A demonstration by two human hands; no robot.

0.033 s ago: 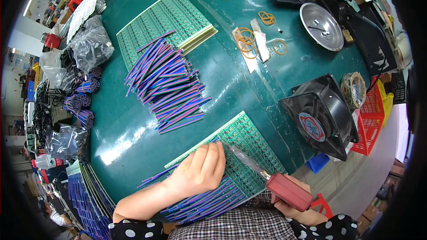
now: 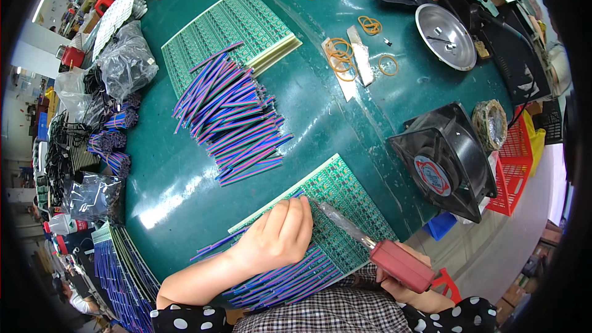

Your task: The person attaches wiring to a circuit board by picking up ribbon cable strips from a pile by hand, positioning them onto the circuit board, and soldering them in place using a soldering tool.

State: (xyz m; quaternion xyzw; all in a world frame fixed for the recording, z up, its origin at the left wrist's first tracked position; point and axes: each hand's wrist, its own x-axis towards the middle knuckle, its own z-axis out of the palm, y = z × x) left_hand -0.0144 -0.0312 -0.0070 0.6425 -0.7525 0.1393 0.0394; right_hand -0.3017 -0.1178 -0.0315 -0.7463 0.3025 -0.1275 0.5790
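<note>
A green circuit board panel lies on the table in front of me, its near left part covered by rows of blue, purple and black ribbon wires. My left hand rests over the board, fingertips pinched on the end of a short ribbon wire, mostly hidden by the fingers. From the right, my right hand grips a red-handled soldering iron. Its metal shaft slants left, with the tip on or just above the board beside my left fingertips. Contact cannot be made out.
A loose pile of ribbon wires overlaps stacked green boards farther back. To the right stand a black fan, a tape roll and a metal bowl. Rubber bands lie mid-table; plastic bags line the left edge.
</note>
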